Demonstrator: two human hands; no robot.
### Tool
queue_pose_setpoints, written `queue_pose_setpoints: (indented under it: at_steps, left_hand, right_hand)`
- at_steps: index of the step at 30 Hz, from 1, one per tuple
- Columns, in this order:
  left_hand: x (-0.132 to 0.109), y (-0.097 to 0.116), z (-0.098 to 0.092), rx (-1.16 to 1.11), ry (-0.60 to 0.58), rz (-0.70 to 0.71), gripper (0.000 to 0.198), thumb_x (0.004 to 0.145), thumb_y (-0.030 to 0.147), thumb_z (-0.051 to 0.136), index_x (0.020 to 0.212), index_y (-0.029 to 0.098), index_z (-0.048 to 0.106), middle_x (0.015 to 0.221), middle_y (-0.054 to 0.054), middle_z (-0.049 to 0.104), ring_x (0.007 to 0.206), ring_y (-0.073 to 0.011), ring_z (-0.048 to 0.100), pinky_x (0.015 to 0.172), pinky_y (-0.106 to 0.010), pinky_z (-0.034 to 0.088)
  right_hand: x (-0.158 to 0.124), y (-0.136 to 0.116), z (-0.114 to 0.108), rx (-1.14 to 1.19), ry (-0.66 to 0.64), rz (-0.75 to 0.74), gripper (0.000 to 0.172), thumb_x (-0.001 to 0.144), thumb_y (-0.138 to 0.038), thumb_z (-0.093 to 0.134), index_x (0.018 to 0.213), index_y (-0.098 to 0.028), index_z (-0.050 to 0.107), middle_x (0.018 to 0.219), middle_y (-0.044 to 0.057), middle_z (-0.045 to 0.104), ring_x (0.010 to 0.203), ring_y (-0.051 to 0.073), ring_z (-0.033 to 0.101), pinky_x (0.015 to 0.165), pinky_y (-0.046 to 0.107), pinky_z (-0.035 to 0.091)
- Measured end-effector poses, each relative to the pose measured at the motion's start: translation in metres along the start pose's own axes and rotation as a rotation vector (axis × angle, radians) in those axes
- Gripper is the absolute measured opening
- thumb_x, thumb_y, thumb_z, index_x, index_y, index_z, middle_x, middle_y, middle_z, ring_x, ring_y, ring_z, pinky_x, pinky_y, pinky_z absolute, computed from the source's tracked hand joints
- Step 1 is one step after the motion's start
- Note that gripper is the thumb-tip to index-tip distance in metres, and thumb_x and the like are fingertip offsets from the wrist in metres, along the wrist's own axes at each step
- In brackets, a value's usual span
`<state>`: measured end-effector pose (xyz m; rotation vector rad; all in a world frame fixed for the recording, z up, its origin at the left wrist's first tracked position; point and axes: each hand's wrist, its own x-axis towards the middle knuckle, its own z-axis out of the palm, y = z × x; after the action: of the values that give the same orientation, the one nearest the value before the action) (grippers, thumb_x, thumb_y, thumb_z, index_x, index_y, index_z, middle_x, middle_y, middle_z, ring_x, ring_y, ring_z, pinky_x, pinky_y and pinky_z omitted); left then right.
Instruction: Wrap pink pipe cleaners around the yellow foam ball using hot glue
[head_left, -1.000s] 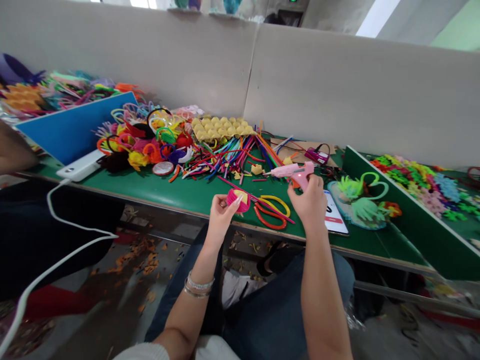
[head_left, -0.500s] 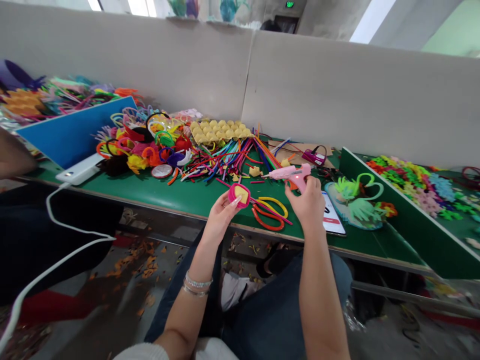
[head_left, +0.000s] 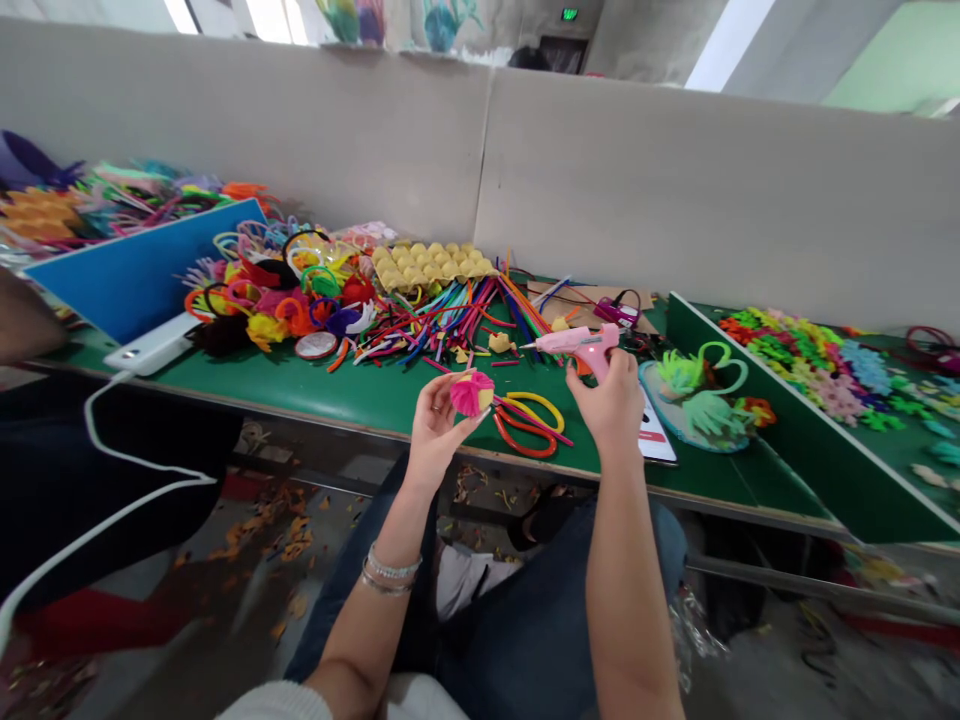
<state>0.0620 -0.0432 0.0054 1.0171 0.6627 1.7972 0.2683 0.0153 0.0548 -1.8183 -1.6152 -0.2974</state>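
My left hand [head_left: 433, 425] holds a small yellow piece wrapped in pink pipe cleaner [head_left: 471, 392] above the front of the green table [head_left: 337, 380]. My right hand [head_left: 611, 405] grips a pink hot glue gun [head_left: 581, 345], its nozzle pointing left, a short way right of the pink piece. Red and yellow pipe-cleaner loops [head_left: 529, 425] lie on the table between my hands.
A heap of coloured pipe cleaners [head_left: 450, 315], a yellow egg tray [head_left: 431, 262] and finished fuzzy shapes [head_left: 277, 290] fill the back. A phone [head_left: 656, 435] and green figures [head_left: 701, 395] lie right. A blue board [head_left: 142, 265], white power strip [head_left: 150, 345] and another person's arm [head_left: 26, 320] are left.
My left hand has turned the pink piece so its fuzzy side shows more. The view shifted slightly; the glue gun stays in my right hand.
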Motion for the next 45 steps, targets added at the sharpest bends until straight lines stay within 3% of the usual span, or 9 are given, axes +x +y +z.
queue_pose_setpoints:
  at_steps: [8,14,23,33,38,45]
  left_hand:
    - [-0.004,0.009,0.005,0.114,-0.039,0.137,0.059,0.067,0.021,0.075,0.116,0.026,0.042,0.123,-0.009,0.053,0.121,-0.0214,0.050,0.104,-0.039,0.040]
    - [-0.007,0.012,0.002,0.100,-0.083,0.019,0.055,0.062,0.019,0.077,0.110,0.023,0.052,0.110,-0.006,0.061,0.107,-0.0192,0.058,0.096,-0.036,0.047]
    - [-0.011,0.019,-0.005,-0.058,-0.240,-0.154,0.052,0.061,0.033,0.077,0.109,0.019,0.063,0.116,-0.011,0.064,0.103,-0.0258,0.062,0.085,-0.034,0.054]
    - [-0.015,0.022,0.000,-0.085,-0.254,-0.147,0.056,0.057,0.031,0.079,0.110,0.021,0.063,0.121,-0.013,0.060,0.109,-0.0276,0.058,0.087,-0.035,0.052]
    - [-0.014,0.022,0.000,-0.025,-0.267,-0.144,0.059,0.058,0.040,0.078,0.111,0.020,0.062,0.121,-0.014,0.060,0.109,-0.0289,0.058,0.087,-0.036,0.053]
    - [-0.016,0.016,-0.004,0.017,-0.350,-0.088,0.060,0.061,0.035,0.077,0.117,0.025,0.057,0.123,-0.012,0.058,0.114,-0.0284,0.055,0.087,-0.037,0.054]
  right_hand:
    - [-0.001,0.004,0.004,0.037,0.039,-0.010,0.036,0.073,-0.042,0.056,0.095,-0.016,0.046,0.093,0.011,0.052,0.076,0.023,0.054,0.061,0.035,0.044]
    - [-0.001,0.005,0.004,0.055,0.028,-0.013,0.038,0.073,-0.043,0.056,0.098,-0.016,0.045,0.095,0.012,0.051,0.080,0.025,0.054,0.065,0.037,0.045]
    - [-0.005,0.009,-0.002,-0.002,-0.021,0.000,0.041,0.073,-0.044,0.056,0.100,-0.015,0.045,0.096,0.013,0.052,0.082,0.026,0.055,0.065,0.037,0.045]
    - [-0.013,0.019,-0.009,-0.020,-0.010,-0.003,0.043,0.076,-0.049,0.051,0.100,-0.015,0.046,0.096,0.013,0.053,0.080,0.025,0.055,0.061,0.035,0.044]
    - [-0.013,0.019,-0.010,-0.011,-0.016,-0.021,0.043,0.076,-0.051,0.051,0.100,-0.016,0.046,0.096,0.013,0.052,0.080,0.025,0.054,0.061,0.035,0.043]
    - [-0.012,0.015,-0.006,-0.009,0.011,-0.074,0.041,0.076,-0.049,0.052,0.100,-0.016,0.046,0.095,0.012,0.051,0.078,0.023,0.054,0.058,0.032,0.043]
